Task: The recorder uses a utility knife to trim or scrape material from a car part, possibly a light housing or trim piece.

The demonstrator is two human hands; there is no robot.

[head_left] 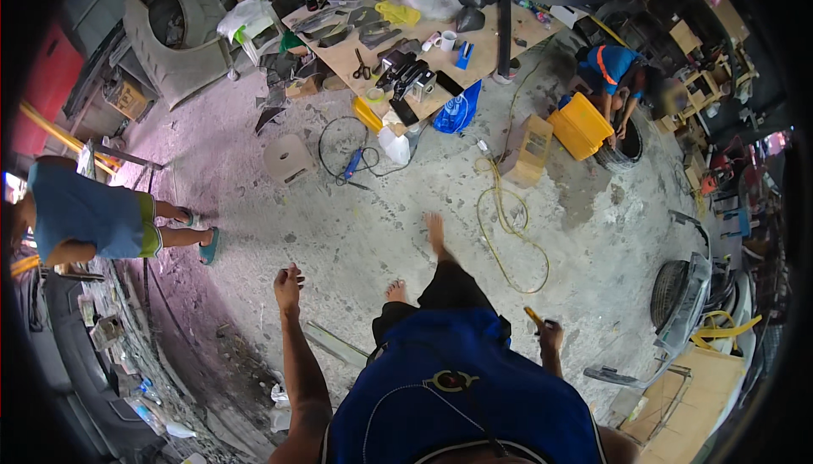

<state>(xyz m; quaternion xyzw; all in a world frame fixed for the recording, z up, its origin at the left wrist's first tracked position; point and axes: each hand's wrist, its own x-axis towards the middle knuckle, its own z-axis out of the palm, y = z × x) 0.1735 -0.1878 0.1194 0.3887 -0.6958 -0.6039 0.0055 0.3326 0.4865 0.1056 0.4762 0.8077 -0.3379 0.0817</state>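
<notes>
My left hand (289,289) hangs out over the concrete floor with its fingers loosely bent and apart, and nothing shows in it. On the other side, my right hand (551,334) is closed round a slim yellow tool (533,316), which sticks out from the fingers toward the upper left. It has the look of a utility knife, but it is too small to be sure. Neither hand touches anything else. Nearest to the left hand on the floor is a long pale strip (337,342), partly hidden by my body.
Ahead stands a cluttered wooden table (491,36). Before it lie a white stool (288,159), a blue corded power tool (352,163) and a looped yellow cord (508,227). One person (93,214) walks at left; another (614,70) bends over a tire (622,155) by a yellow crate (580,125).
</notes>
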